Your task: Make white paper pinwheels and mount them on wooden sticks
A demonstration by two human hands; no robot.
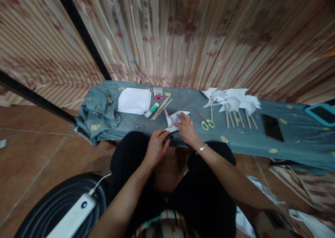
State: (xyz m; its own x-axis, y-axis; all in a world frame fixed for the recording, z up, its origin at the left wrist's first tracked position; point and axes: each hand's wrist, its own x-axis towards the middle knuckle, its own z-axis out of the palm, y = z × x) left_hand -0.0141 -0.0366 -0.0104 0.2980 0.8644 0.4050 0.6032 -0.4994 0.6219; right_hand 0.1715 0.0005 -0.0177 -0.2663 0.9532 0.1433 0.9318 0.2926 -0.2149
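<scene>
A half-folded white paper pinwheel (pixel 171 119) lies on the cloth-covered bench in front of my knees, with some corners raised. My right hand (pixel 187 129), a bracelet at its wrist, has its fingers closed on the folded paper near its middle. My left hand (pixel 157 143) is curled at the near corner of the paper, by the bench edge. Something dark shows beside its fingertips, too unclear to name. To the left of the paper lie several wooden sticks (pixel 161 109) and a glue stick (pixel 151 110). Green-handled scissors (pixel 206 123) rest to the right.
A stack of white paper (pixel 134 101) and a small red box of pins (pixel 158 93) are at the back left. Finished paper pinwheels (pixel 232 99) on sticks lie in a group at the right, beside a black phone (pixel 272 127). A blue-framed device (pixel 321 113) sits farther right.
</scene>
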